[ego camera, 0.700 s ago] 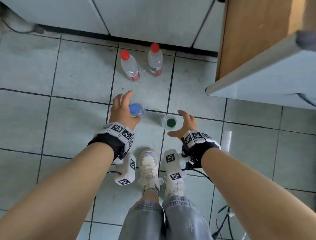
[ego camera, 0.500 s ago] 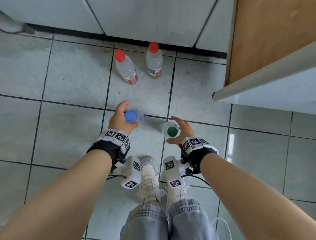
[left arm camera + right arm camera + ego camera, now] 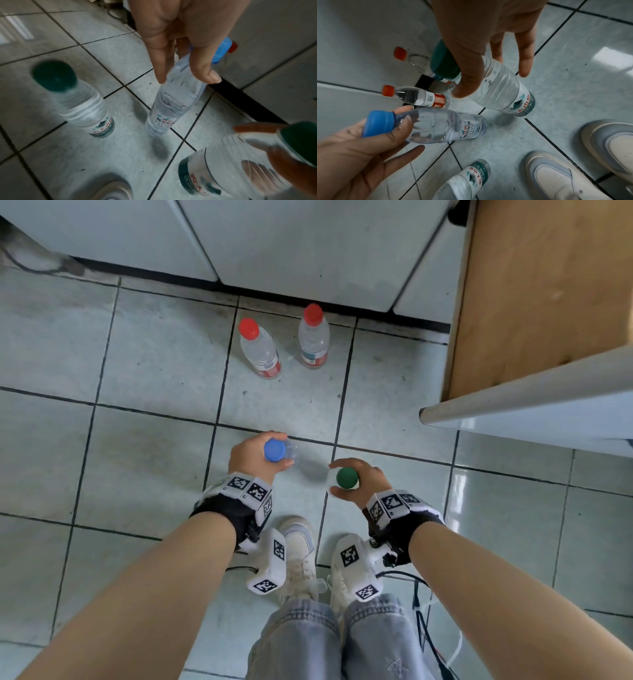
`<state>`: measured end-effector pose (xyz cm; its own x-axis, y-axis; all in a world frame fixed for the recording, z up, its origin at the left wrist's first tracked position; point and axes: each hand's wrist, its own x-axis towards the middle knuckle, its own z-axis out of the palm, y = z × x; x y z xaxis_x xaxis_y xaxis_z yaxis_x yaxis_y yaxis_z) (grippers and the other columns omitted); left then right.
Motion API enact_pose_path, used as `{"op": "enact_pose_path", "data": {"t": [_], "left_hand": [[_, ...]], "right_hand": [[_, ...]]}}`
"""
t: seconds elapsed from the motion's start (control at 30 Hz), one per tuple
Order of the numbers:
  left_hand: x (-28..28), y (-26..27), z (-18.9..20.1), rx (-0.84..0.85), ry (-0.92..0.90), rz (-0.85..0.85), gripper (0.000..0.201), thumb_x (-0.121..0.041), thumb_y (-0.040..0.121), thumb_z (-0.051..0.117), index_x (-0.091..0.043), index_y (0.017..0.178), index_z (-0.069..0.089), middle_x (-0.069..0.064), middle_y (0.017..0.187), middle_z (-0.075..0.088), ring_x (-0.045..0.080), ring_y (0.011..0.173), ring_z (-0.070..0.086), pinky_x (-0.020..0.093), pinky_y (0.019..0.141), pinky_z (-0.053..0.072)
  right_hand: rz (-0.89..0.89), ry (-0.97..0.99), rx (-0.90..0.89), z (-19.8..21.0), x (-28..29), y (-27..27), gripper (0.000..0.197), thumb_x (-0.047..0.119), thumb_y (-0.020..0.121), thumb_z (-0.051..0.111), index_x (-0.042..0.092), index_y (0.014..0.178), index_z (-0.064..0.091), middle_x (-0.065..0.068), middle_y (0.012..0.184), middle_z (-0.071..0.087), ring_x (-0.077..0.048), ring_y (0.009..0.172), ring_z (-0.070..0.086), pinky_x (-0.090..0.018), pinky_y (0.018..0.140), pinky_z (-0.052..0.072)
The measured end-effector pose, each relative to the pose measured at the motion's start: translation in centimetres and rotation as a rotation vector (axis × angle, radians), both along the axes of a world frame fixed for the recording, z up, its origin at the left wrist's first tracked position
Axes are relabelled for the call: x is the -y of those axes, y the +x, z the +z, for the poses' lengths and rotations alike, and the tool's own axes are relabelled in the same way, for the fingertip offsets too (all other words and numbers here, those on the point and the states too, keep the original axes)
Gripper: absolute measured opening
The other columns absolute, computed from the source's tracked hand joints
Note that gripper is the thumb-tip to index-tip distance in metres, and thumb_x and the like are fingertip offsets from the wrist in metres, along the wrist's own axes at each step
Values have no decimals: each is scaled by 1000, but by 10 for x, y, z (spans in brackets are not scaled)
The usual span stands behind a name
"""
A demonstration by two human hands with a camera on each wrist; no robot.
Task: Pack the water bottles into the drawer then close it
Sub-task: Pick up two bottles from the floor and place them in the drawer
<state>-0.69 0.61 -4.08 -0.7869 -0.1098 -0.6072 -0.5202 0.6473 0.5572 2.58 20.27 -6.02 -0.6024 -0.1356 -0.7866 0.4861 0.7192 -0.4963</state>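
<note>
The left hand (image 3: 255, 455) grips the blue-capped bottle (image 3: 275, 450) around its neck and shoulder, thumb on one side and fingers curled on the other. The left wrist view shows that bottle (image 3: 173, 102) tilted, with its base close above the tiled floor (image 3: 144, 460) and a shadow under it. The right hand (image 3: 359, 482) is wrapped round the upper part of a green-capped bottle (image 3: 347, 478), just to the right of the blue-capped bottle; in the right wrist view, thumb and fingers clasp it below the cap (image 3: 443, 63), and the bottle leans. Whether its base touches the floor I cannot tell.

Beyond the blue-capped bottle, near the foot of the white cabinet fronts (image 3: 308, 244), two red-capped bottles (image 3: 260, 350) stand upright side by side, apart from each other. A second green-capped bottle (image 3: 75, 100) stands upright on the floor, to the left of the blue-capped bottle in the left wrist view. The open drawer (image 3: 534, 302), with a wooden inside and a pale front edge, juts out well to the right of the blue-capped bottle. The person's pale shoes (image 3: 298, 556) stand on the floor just behind both hands.
</note>
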Motion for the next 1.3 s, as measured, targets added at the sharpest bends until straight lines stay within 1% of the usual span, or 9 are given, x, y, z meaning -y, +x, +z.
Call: {"op": "enact_pose_path", "data": {"t": [0.27,0.4,0.53,0.7,0.83,0.97,1.1,1.2,1.3], "left_hand": [[-4,15,183,-104,150,-45,52,-9,61,84,-9,110,69,0,144,47,19,129,50,26,108,37],[3,-7,302,-153,286,74,46,-30,54,82,-23,97,68,-26,110,65,9,106,60,32,105,43],[-19,-42,414,-285,367,34,58,-44,49,74,-16,99,69,5,99,72,1,84,61,29,93,46],[-64,-99,506,-454,453,-47,71,-56,42,71,-19,102,67,1,89,69,-5,77,64,36,94,50],[-114,-140,537,-540,491,-81,94,-79,35,67,-12,102,69,4,96,70,24,97,65,38,97,49],[-177,-164,533,-503,487,-115,76,-60,44,73,-12,103,69,8,100,71,28,104,65,40,98,49],[-234,-175,488,-344,482,-101,59,-39,55,81,-6,102,68,6,98,70,19,92,63,40,97,50],[-268,-177,439,-293,470,-79,89,-68,30,75,-10,98,67,4,94,68,18,90,62,35,92,50],[-296,-179,392,-161,460,-107,80,-77,24,70,-24,84,60,1,90,65,18,88,60,34,90,49]], "right_hand": [[12,-5,-74,183,4,13,42,37,80,66,35,120,55,1,134,51,-24,124,44,-30,99,37],[-58,-63,-194,309,8,-2,41,37,79,67,24,116,58,-5,122,59,-23,110,56,-31,93,45],[-236,-67,-342,421,2,-35,41,44,81,62,16,110,60,-9,102,69,-27,97,63,-35,85,50],[-478,-92,-547,523,-33,-92,28,43,82,62,19,95,62,-8,93,68,-26,94,64,-37,86,50],[-541,-78,-666,564,-83,-128,26,47,79,62,24,89,55,-3,88,63,-24,88,62,-42,87,51],[-530,14,-672,556,-142,-157,27,41,83,61,19,96,56,-1,91,60,-19,88,57,-34,83,45],[-565,82,-523,506,-198,-178,40,42,83,60,13,111,56,1,96,58,-21,92,55,-34,86,44],[-616,99,-420,460,-234,-184,40,41,82,62,15,112,58,2,97,58,-19,93,56,-33,88,45],[-645,86,-323,417,-259,-186,42,39,81,64,16,115,58,3,98,58,-17,95,55,-32,92,44]]}}
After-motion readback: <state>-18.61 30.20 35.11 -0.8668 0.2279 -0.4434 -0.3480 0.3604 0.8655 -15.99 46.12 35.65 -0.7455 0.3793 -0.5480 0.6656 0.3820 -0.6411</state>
